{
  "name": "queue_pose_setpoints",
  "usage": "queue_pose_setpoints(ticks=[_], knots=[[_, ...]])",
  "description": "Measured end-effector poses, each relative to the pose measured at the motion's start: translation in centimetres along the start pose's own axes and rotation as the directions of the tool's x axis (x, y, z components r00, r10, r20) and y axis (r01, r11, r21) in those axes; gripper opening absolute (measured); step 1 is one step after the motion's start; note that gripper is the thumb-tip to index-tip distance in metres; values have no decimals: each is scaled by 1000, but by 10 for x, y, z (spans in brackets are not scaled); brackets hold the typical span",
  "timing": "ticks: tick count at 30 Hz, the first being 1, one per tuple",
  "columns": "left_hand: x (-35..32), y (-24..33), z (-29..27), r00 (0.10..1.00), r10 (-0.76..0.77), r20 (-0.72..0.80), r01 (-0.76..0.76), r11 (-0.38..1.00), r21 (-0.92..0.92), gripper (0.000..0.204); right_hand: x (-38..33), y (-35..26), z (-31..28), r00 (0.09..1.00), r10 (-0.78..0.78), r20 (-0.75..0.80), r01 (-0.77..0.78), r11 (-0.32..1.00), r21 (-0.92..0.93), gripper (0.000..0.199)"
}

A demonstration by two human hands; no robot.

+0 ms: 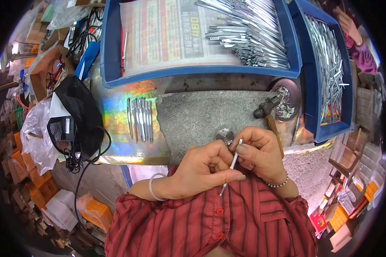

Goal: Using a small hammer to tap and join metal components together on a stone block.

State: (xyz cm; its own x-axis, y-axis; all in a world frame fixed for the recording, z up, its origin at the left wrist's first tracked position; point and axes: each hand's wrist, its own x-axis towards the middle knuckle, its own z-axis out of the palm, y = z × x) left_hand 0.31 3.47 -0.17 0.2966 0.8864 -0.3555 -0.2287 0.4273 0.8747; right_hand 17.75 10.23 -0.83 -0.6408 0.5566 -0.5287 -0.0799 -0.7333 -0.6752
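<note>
A slim silvery metal rod (234,160) is held aslant in front of my shirt. Its lower end points down toward the buttons. My left hand (197,171) pinches it lower down, the thumb lying across it. Near the upper end, my right hand (261,156) grips it between thumb and fingers. Just beyond my fingers, a small round metal piece (224,134) sits on a grey slab (197,115). A hammer (266,108) with a wooden handle rests on the slab's right side. Several slim metal pieces (142,120) lie in a row left of the slab.
A blue tray (201,73) at the back holds a heap of slim metal pieces on printed paper. Another blue tray (315,98) stands at the right, full of similar pieces. A round dish (294,96) holds small metal parts. Black mesh (79,115) and cables lie left. Another person's hand (349,28) shows far right.
</note>
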Motion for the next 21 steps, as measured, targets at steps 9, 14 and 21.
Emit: queue_pose_setpoints(ticks=[9, 14, 21], knots=[[-5, -7, -4, 993, -92, 70, 100, 988, -117, 14, 1, 2, 11, 998, -22, -60, 17, 997, -76, 13], [-9, -8, -8, 979, -143, 145, 175, 957, -233, 10, 3, 2, 20, 998, -43, -42, 40, 997, -69, 13], [-16, -16, -17, 965, -155, 211, 234, 872, -429, 12, 9, 7, 27, 999, -7, -35, 3, 994, -109, 13]])
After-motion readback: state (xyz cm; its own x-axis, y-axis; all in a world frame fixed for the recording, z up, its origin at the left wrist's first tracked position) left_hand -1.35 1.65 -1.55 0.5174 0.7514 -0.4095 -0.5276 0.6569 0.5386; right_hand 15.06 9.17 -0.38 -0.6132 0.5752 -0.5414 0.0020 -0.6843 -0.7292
